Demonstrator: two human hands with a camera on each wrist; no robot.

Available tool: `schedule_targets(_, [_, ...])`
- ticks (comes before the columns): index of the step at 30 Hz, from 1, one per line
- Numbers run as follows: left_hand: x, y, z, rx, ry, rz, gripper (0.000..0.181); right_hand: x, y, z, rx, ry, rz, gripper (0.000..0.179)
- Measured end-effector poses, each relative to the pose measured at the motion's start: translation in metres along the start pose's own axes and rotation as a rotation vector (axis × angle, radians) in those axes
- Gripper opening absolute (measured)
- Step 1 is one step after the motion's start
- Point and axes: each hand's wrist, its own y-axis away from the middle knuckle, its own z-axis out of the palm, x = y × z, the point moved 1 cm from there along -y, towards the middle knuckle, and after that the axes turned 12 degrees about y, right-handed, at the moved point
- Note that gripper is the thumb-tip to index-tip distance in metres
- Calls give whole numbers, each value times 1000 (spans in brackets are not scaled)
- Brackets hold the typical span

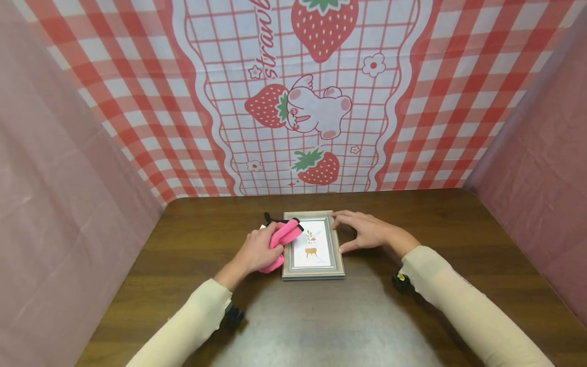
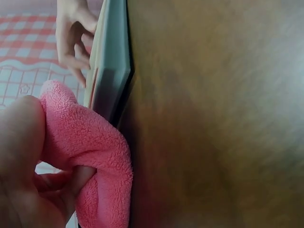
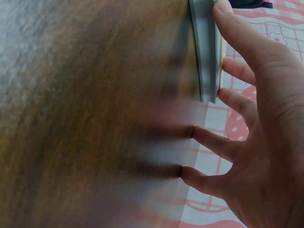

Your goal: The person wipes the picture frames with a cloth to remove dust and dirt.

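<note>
Here, the picture frame (image 1: 314, 244) lies face up near the back edge of the counter (image 1: 312, 321), its long axis running front to back, its top pointing toward that edge. The left hand (image 1: 258, 250) has its grip clamped on a pink cloth (image 1: 287, 232) overlapping the frame's left side; the right hand (image 1: 368, 232) touches the frame's right side, grip spread apart.

The terry cloth (image 2: 90, 135) is pink; the picture frame (image 1: 314, 273) is beige and silver-grey. The tabletop (image 1: 312, 316) shows brown woodgrain. The backdrop (image 1: 316, 107) carries red-and-white gingham and strawberry prints.
</note>
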Motion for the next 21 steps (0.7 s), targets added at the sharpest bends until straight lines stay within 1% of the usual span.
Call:
schedule_targets(5, [3, 13, 6, 33, -19, 45, 52, 0, 0, 0, 5, 3, -10, 61])
schedule_targets(10, [7, 27, 10, 63, -30, 68, 51, 1, -1, 1, 1, 7, -15, 61])
schedule_targets(17, [15, 47, 15, 82, -37, 60, 48, 1, -1, 2, 8, 6, -17, 61])
schedule_targets(21, [20, 58, 20, 100, -72, 63, 47, 1, -1, 2, 15, 2, -16, 61])
